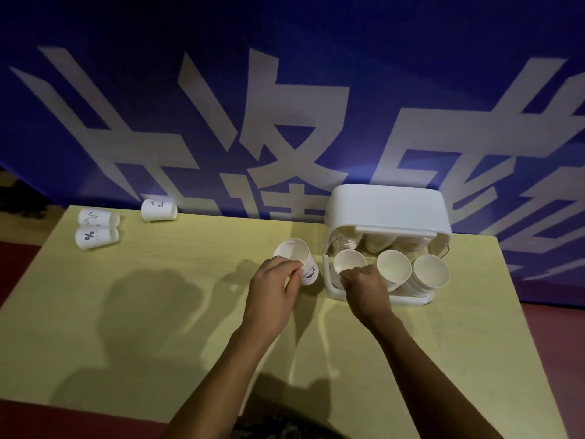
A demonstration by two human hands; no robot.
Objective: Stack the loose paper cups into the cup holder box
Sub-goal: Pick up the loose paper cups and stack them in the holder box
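Observation:
A white cup holder box point(387, 213) stands at the table's back right, its lid raised. Three stacks of white paper cups lean out of its front: left point(348, 263), middle point(394, 267), right point(431, 271). My right hand point(364, 288) has its fingers curled at the rim of the left stack. My left hand point(273, 288) grips a loose white paper cup point(296, 256) with a blue print, just left of the box. Three more loose cups lie on their sides at the far left: one point(159, 209), a second point(98, 217) and a third point(96, 237).
The pale yellow table point(158, 312) reaches a blue banner wall with large white characters point(285, 122). Dark red floor point(19, 270) shows on both sides. My shadow falls across the table's middle left.

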